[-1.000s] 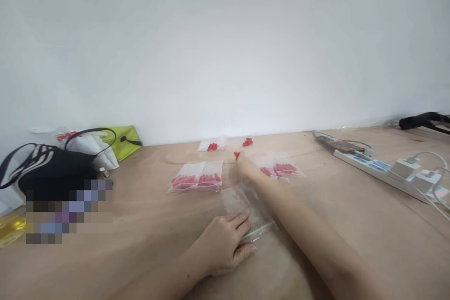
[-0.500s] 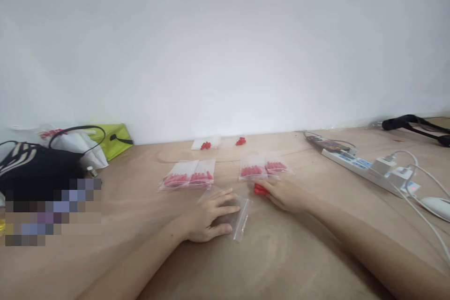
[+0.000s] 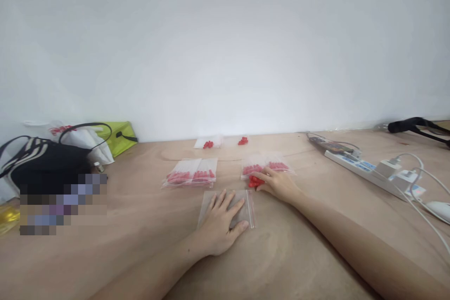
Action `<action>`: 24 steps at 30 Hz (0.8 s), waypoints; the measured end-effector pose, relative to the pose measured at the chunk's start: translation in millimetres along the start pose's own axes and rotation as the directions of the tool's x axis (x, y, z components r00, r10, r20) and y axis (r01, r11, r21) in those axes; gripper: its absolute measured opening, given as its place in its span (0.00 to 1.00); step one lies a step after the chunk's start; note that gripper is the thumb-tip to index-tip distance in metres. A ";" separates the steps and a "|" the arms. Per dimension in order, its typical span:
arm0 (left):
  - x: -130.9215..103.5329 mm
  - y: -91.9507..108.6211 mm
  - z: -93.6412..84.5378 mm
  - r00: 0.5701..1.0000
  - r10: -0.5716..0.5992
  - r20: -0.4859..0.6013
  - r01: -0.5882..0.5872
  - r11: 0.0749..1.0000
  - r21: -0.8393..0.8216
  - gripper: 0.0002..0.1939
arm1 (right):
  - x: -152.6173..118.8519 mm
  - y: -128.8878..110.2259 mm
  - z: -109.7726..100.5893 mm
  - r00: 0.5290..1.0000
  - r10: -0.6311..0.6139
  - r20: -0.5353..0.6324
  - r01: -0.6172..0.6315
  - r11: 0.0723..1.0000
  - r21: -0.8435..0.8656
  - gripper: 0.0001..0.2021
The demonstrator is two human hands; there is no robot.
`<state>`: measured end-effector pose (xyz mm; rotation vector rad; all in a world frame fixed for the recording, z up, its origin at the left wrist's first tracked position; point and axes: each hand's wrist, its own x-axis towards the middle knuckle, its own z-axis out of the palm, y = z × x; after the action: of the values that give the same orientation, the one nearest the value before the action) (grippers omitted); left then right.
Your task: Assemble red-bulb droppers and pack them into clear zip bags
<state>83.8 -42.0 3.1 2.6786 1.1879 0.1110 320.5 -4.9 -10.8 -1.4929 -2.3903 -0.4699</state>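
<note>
My left hand (image 3: 223, 227) lies flat with spread fingers on a clear zip bag (image 3: 250, 208), whose zip edge points right. My right hand (image 3: 281, 186) rests on the table, its fingers closed round small red pieces (image 3: 255, 181) just in front of the right-hand bags. Two zip bags of red pieces (image 3: 178, 177) lie side by side at the left. Another pair, also holding red pieces (image 3: 278, 166), lies beyond my right hand.
Near the wall are a bag with loose red pieces (image 3: 208, 144) and another small red pile (image 3: 242, 141). A power strip (image 3: 365, 173) with chargers and cables lies right. Black (image 3: 45, 164) and green bags (image 3: 119, 138) stand left.
My left hand has shifted slightly right and nearer, its fingers now pointing more forward, and the bag beneath lies straighter and flatter. My right hand and the red pieces have moved slightly away from me.
</note>
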 end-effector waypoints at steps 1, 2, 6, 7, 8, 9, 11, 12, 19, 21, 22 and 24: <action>-0.1 0.0 -1.1 1.000 0.003 -0.018 -0.003 1.000 0.009 0.29 | 1.2 -1.0 0.5 1.000 0.009 0.001 -0.009 1.000 0.004 0.18; -0.4 0.1 -2.5 0.999 0.008 -0.041 -0.007 1.000 0.020 0.29 | 2.5 -2.3 1.2 1.000 0.022 0.002 -0.022 1.000 0.007 0.18; -2.5 0.1 -8.1 0.991 0.035 -0.127 -0.027 0.998 0.063 0.27 | 8.6 -10.0 5.0 0.990 0.142 -0.009 -0.142 0.990 -0.012 0.18; -3.1 -0.5 -8.5 0.989 0.039 -0.142 -0.030 0.997 0.067 0.27 | 10.5 -11.7 6.0 0.984 0.178 -0.013 -0.179 0.984 -0.020 0.18; -3.6 -1.5 -8.4 0.987 0.044 -0.156 -0.034 0.997 0.066 0.27 | 12.6 -13.0 6.8 0.978 0.207 -0.016 -0.207 0.978 -0.029 0.17; -4.0 -2.9 -7.6 0.984 0.049 -0.170 -0.039 0.997 0.060 0.27 | 14.8 -13.7 7.5 0.974 0.226 -0.016 -0.226 0.973 -0.036 0.17; -4.1 -6.0 -5.1 0.981 0.059 -0.187 -0.053 0.998 0.036 0.26 | 18.4 -12.9 8.9 0.969 0.244 -0.020 -0.245 0.969 -0.041 0.16; -4.0 -7.5 -3.7 0.980 0.061 -0.192 -0.058 0.998 0.024 0.26 | 19.4 -11.5 9.6 0.968 0.248 -0.026 -0.249 0.968 -0.036 0.16; -2.7 -10.3 0.3 0.979 0.063 -0.192 -0.065 0.998 -0.002 0.25 | 10.1 0.3 11.8 0.974 0.208 -0.091 -0.206 0.978 0.023 0.18; -2.3 -10.2 -0.1 0.979 0.063 -0.194 -0.065 0.998 -0.006 0.25 | 7.6 0.1 10.8 0.977 0.184 -0.113 -0.181 0.983 0.038 0.17; -2.1 -10.2 -0.2 0.979 0.062 -0.194 -0.065 0.998 -0.009 0.25 | 6.9 -0.5 10.3 0.977 0.175 -0.126 -0.170 0.984 0.051 0.16; -1.5 -10.2 -0.4 0.979 0.063 -0.192 -0.066 0.998 -0.010 0.26 | 6.7 -1.9 9.5 0.974 0.163 -0.159 -0.152 0.985 0.078 0.15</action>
<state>75.3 -36.4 1.3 2.7431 1.1463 0.3953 315.3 3.7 -17.0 -1.5362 -2.1218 -0.4547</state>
